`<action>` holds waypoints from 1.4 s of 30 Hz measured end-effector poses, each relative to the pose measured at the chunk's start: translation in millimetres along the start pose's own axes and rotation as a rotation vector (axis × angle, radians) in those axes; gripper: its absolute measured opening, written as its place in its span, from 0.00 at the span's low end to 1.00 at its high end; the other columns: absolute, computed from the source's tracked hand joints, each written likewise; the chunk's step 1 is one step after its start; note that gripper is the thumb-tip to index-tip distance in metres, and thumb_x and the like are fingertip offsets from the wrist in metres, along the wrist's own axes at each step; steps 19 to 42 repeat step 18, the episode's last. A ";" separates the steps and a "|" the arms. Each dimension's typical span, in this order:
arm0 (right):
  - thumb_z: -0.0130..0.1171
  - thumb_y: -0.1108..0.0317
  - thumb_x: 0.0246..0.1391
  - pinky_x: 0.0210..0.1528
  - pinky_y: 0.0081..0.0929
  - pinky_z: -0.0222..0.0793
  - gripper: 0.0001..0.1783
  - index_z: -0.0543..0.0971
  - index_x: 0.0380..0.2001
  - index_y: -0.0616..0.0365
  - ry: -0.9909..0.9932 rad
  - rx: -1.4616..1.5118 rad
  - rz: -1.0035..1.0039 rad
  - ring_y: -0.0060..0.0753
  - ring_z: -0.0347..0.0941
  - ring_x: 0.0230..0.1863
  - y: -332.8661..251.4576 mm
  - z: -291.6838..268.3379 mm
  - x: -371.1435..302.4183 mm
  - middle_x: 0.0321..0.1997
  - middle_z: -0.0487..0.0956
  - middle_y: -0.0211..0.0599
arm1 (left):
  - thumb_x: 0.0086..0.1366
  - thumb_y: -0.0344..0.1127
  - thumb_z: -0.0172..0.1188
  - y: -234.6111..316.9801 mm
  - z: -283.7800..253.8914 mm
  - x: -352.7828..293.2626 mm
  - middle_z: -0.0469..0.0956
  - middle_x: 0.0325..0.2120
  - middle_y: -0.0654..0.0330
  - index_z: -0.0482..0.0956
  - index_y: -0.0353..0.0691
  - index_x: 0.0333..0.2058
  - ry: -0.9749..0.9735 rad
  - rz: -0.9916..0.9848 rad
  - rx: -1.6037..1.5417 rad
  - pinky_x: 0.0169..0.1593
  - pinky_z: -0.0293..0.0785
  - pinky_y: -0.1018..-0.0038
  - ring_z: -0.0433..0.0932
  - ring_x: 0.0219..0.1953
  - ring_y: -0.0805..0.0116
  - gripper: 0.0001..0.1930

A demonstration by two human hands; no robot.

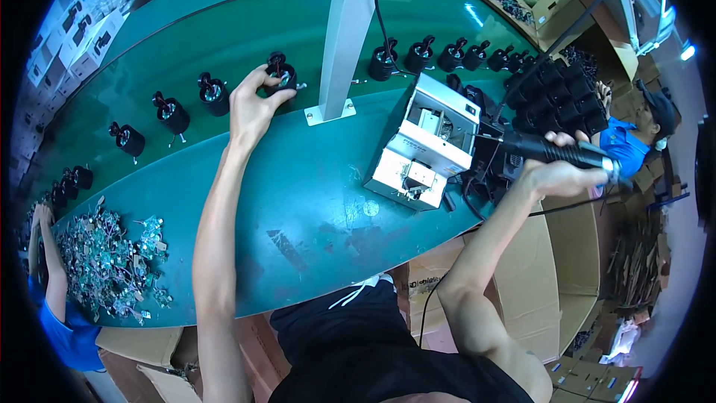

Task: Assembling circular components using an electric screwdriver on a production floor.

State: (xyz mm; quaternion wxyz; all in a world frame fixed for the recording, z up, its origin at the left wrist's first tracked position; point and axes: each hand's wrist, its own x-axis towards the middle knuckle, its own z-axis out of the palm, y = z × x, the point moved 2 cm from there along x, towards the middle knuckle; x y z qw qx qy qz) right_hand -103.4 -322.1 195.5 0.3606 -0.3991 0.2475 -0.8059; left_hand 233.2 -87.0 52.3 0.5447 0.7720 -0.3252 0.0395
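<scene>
My left hand [253,104] is closed round a black cylindrical housing [287,83] with a black piece standing up from its top, at the far side of the green table. In my right hand [563,173] lies a black electric screwdriver [541,147], its fingers wrapped round the ribbed grip. The screwdriver is held nearly level, and its tip points left at a grey-white screw feeder [436,142] with an open top. Whether the tip touches the feeder, I cannot tell. Similar black housings [215,97] stand in a row to either side of my left hand.
A grey metal post [344,37] rises from the table between my left hand and the feeder. Loose circuit boards with wires [112,254] are heaped at the left. Stacked black cups [556,97] stand at the right. One co-worker [630,145] is at the right, another person's arm [52,261] at the left.
</scene>
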 end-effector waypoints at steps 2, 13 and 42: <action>0.23 0.29 0.58 0.16 0.18 0.58 0.41 0.71 0.38 0.56 -0.054 0.020 0.027 0.22 0.62 0.13 -26.7 -14.5 -5.9 0.20 0.70 0.32 | 0.43 0.28 0.74 34.2 -21.8 -33.6 0.77 0.50 0.47 0.77 0.30 0.26 -0.012 0.009 -0.008 0.49 0.71 0.67 0.79 0.46 0.54 0.14; 0.44 0.26 0.53 0.13 0.27 0.72 0.44 0.59 0.61 0.49 -0.820 0.448 -0.043 0.35 0.74 0.16 -39.0 -1.0 -119.4 0.34 0.77 0.50 | 0.43 0.23 0.73 77.3 6.3 -210.4 0.73 0.54 0.49 0.75 0.35 0.31 -0.042 0.089 -0.077 0.53 0.74 0.66 0.77 0.50 0.51 0.16; 0.35 0.25 0.56 0.13 0.27 0.73 0.44 0.56 0.64 0.46 -0.872 0.022 0.012 0.32 0.73 0.15 -30.7 -0.1 -131.2 0.38 0.75 0.46 | 0.45 0.23 0.72 70.3 9.2 -215.6 0.72 0.55 0.49 0.75 0.36 0.32 0.005 0.012 -0.168 0.53 0.74 0.63 0.76 0.52 0.48 0.16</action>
